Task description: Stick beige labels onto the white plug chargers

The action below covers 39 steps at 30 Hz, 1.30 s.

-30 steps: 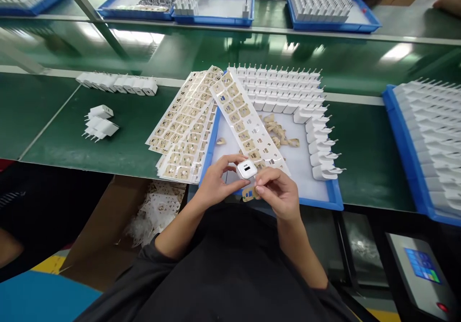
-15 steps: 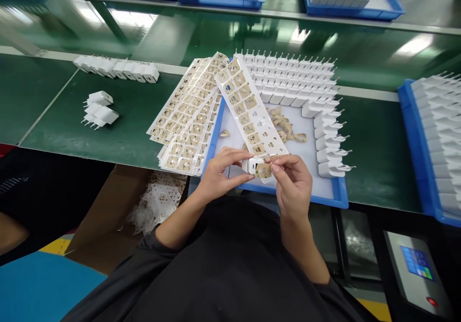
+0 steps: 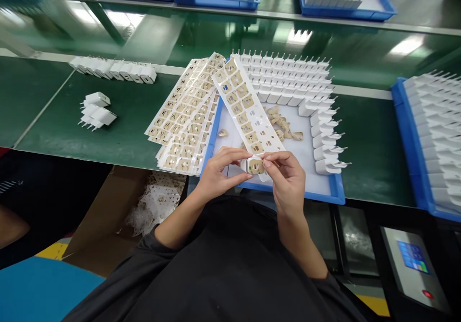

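- Sticker [image 3: 256,166] now lies on the white charger [image 3: 251,164] face, having hung below it a second ago.
- Left hand [image 3: 219,173] pinches the charger over the blue tray [image 3: 326,198] edge.
- Right hand [image 3: 288,180] fingertips press the sticker flat, so placement looks nearly finished.

The charger [image 3: 252,164] looks like smooth white plastic with a slight gloss, and the tan sticker [image 3: 256,166] on its face is thin and matt. The sticker sheets [image 3: 187,115] have shiny white backing paper. The tray [image 3: 326,195] is blue plastic. The green bench [image 3: 126,135] surface is glossy and reflects the lamps.
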Tool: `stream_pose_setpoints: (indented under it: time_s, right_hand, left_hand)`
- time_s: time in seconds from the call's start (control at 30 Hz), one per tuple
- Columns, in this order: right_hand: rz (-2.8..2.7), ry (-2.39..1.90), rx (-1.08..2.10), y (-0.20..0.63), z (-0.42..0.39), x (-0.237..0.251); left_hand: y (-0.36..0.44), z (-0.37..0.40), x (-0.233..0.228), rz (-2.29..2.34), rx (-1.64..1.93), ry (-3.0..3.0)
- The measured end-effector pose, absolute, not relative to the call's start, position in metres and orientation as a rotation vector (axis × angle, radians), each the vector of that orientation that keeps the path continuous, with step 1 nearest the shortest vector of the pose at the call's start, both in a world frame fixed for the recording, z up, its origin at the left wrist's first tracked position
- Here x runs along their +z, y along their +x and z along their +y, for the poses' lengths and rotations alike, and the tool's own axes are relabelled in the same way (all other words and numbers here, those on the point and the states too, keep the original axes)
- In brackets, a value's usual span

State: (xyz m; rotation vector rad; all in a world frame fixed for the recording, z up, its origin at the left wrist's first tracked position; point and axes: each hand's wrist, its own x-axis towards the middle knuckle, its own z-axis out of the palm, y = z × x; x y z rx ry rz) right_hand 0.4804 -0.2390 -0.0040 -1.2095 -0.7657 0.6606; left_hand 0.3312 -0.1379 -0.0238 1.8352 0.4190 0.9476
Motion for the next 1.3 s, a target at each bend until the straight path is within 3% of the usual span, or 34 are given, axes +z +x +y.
stream_pose_setpoints:
  time_s: [0.4, 0.83, 1.07, 1.3]
  right_hand:
    - [-0.835, -1.288, 0.553, 0.476, -0.241, -0.002]
    - [-1.081, -1.581, 0.035, 0.474, -0.236, -0.004]
    - [-0.838, -1.306, 0.678, 0.478, -0.233, -0.01]
    - [-0.74, -1.145, 0.736, 0.461, -0.226, -0.011]
  left_hand:
    - [0.331, -0.138, -0.022, 0.416, 0.953, 1.861]
    - [0.331, -0.141, -0.023, 0.447, 0.965, 1.842]
    - [0.331, -0.142, -0.03, 0.438, 1.015, 1.781]
    - [0.334, -0.145, -0.024, 0.414, 1.204, 2.061]
